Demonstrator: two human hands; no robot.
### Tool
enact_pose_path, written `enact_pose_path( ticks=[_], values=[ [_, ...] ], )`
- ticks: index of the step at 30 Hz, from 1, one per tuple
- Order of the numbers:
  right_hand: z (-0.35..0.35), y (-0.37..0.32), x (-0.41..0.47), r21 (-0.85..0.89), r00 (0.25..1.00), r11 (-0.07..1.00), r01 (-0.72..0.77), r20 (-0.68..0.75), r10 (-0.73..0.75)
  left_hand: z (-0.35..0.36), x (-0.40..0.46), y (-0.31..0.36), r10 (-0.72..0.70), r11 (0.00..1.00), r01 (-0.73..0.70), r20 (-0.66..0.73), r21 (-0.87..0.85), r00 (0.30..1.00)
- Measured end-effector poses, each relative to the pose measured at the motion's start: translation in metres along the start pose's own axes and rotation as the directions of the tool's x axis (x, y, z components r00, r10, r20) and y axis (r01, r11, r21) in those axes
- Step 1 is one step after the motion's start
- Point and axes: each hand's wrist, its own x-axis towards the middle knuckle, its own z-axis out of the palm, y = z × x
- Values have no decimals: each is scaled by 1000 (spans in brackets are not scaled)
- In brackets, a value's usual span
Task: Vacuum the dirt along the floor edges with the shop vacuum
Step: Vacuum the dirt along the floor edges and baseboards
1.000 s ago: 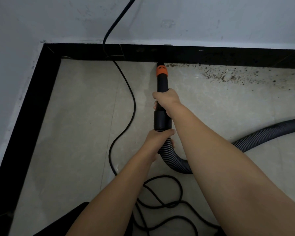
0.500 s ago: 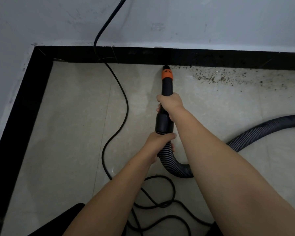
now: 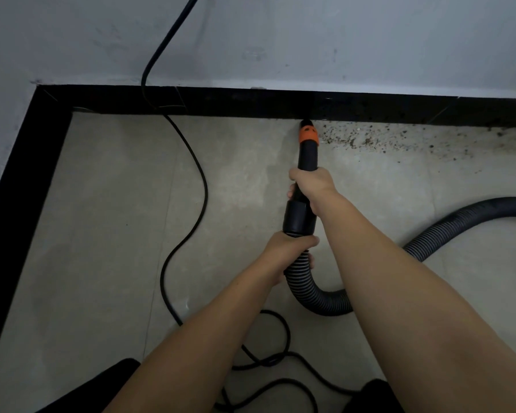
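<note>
Nozzle [image 3: 308, 146] shifted right along baseboard [image 3: 251, 102] into dirt [image 3: 370, 140], right hand [image 3: 312, 186] gripping it, left hand [image 3: 286, 248] gripping hose [image 3: 316, 296]

Nozzle [image 3: 308, 144] tip at baseboard [image 3: 251, 102], dirt [image 3: 370, 140] right, cord [image 3: 191, 174] left

Black nozzle [image 3: 307, 156], orange band [image 3: 308, 135]
</note>
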Motion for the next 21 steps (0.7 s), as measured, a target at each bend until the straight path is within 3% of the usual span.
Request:
enact_pose_path(
  ticks=[9, 21],
  values=[
    [-15, -10, 7, -9, 1000, 1000, -5, 18, 5, 15, 5, 8, 26, 998, -26, -2, -51, 1000],
    [32, -6, 4, -118, 990, 993, 22, 139, -6, -8, 3, -5, 12, 976, -33, -95, -215, 995]
  ],
)
